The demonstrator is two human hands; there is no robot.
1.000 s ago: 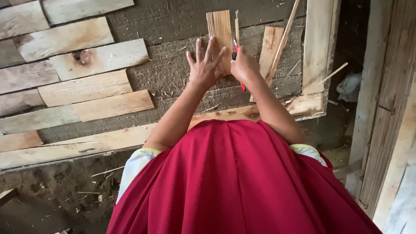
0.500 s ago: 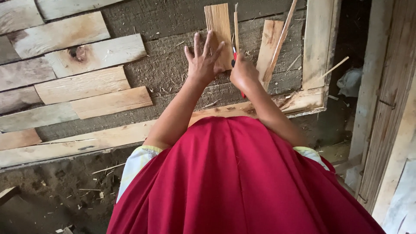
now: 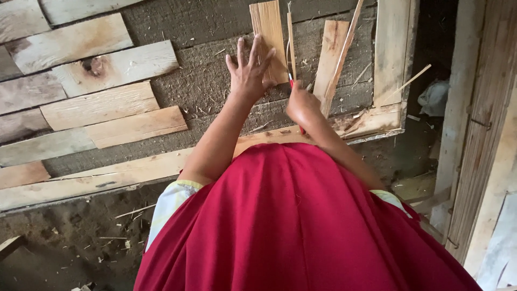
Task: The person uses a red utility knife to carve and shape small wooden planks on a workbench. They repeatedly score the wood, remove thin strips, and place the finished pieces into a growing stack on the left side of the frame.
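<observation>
My left hand point(image 3: 249, 70) lies flat with fingers spread on the lower end of a short upright wooden plank point(image 3: 267, 37), pressing it against the grey board surface. My right hand point(image 3: 302, 105) is closed around a thin red-handled tool point(image 3: 291, 81), its narrow blade or tip running up along the plank's right edge. A thin wooden strip point(image 3: 291, 40) stands beside that edge.
A second short plank point(image 3: 329, 59) and a slanted thin stick point(image 3: 344, 48) lie just right of my right hand. A wooden frame piece point(image 3: 390, 54) stands further right. Several pale planks point(image 3: 97, 105) lie stacked at left. A long board point(image 3: 107, 175) runs along the near edge. Red cloth point(image 3: 301, 226) covers the foreground.
My right hand has slid down and slightly right along the plank's edge with the tool. The left hand stays pressed on the plank.
</observation>
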